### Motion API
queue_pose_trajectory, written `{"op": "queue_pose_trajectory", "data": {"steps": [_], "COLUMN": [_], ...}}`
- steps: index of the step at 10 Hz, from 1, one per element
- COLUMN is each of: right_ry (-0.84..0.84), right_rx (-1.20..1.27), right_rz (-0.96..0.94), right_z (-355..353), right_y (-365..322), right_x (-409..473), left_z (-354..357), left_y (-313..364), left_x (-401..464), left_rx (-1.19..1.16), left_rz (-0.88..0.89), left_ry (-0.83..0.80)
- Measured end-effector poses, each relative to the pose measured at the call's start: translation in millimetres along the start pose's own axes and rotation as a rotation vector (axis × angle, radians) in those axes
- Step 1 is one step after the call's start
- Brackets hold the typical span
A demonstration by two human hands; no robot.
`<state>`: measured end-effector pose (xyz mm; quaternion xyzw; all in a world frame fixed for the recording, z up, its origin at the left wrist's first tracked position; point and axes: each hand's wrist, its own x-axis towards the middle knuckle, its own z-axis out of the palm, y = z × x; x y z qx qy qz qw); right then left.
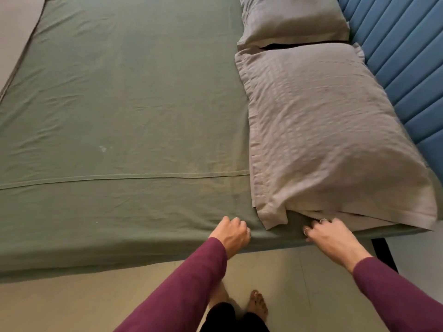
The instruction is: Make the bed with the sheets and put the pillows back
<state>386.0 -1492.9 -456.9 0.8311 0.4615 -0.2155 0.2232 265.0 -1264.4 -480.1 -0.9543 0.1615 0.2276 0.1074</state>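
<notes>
A green sheet [124, 111] lies spread flat over the bed, with a hem line running across near the front. Two grey pillows rest at the right by the headboard: the near pillow [323, 130] and the far pillow [290, 17]. My left hand [231, 233] hovers over the sheet's front edge with its fingers curled, holding nothing. My right hand [328, 232] is at the near pillow's front edge, its fingertips curled under the loose flap of the pillowcase.
A blue padded headboard [402, 51] runs along the right side. Beige floor [72, 305] lies in front of the bed, where my bare feet stand. A dark bed leg [383, 254] shows under the front right corner. Pale floor shows at far left.
</notes>
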Motion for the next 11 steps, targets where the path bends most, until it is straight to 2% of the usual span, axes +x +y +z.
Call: {"op": "queue_pose_trajectory", "data": {"steps": [2,3,4,5,6,7,8,10,11], "right_ry": [0.153,0.153,0.096,0.04,0.018,-0.031,-0.063,-0.304,-0.333], "right_rx": [-0.005,0.067,-0.048,-0.092,-0.181,-0.159,-0.184,-0.16,-0.012], "right_rz": [-0.083,-0.034,-0.025,0.117,0.182,0.133,0.099,0.127,0.138], "right_z": [17,30,23,33,39,43,46,34,7], "right_y": [-5,0,12,41,67,80,78,65,60], "right_x": [-5,-12,-17,-22,-27,-31,-40,-42,-42], "left_z": [-5,-11,-16,-24,-37,-39,-41,-79,-96], "left_y": [16,20,19,28,44,60,66,56,46], "left_x": [-2,-6,1,16,31,40,39,36,13], "left_rx": [0.013,0.05,0.07,0.052,0.039,0.068,0.117,-0.048,-0.176], "left_rz": [0.033,0.08,0.081,0.07,0.062,0.067,0.08,-0.009,-0.06], "left_ry": [-0.05,-0.04,-0.058,-0.048,0.022,-0.081,-0.094,-0.253,-0.319]}}
